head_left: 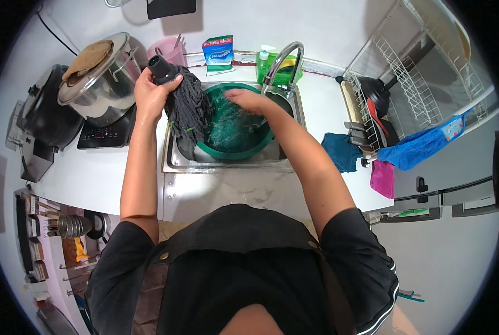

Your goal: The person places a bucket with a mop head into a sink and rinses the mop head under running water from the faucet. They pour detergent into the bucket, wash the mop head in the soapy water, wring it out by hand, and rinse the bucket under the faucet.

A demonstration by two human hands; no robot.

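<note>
My left hand [152, 92] is closed around the dark plastic socket of a grey mop head [191, 106], raised at the left side of the sink. Its wet strands hang down over the rim of a green basin [244, 153], with small green bits stuck to them. The basin sits in the steel sink [174, 162] and holds stirred, splashing water. Over that water is my right hand [245, 101], fingers loosely bent and apart, with nothing visible in them. The curved faucet [286, 53] stands just behind my right wrist, its spout end beside it.
A Champion detergent pack [218, 54] and a green soap bottle [266, 70] stand behind the sink. To the left are a pink container [168, 50], a steel pot [101, 84] on an induction cooker [104, 137] and a black pot [51, 111]. A dish rack [408, 78] and cloths [341, 152] are at right.
</note>
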